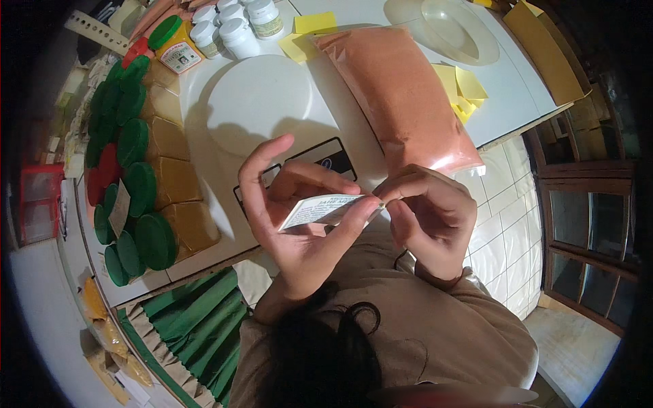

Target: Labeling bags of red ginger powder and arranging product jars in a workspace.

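Observation:
A small printed paper label (321, 210) is pinched between the thumb and fingers of my left hand (306, 219). My right hand (433, 219) holds the label's right-hand corner between thumb and fingertip, close to the left thumb. Beyond the hands lies a digital kitchen scale (326, 155) with a round white platform (260, 97), partly shaded by the hands. A clear plastic bag of orange-brown powder (403, 92) rests on the table to the scale's right. Left of the scale stand several jars of tan powder (176, 181) with green lids (155, 240).
White lidded bottles (239, 38) and a labelled yellow jar (177, 51) stand at the back left. Yellow paper pieces (469, 84) lie beside the bag. A clear oval dish (449, 30) and a cardboard box (551, 56) are at the back right. A green pleated cloth (199, 326) hangs below the table edge.

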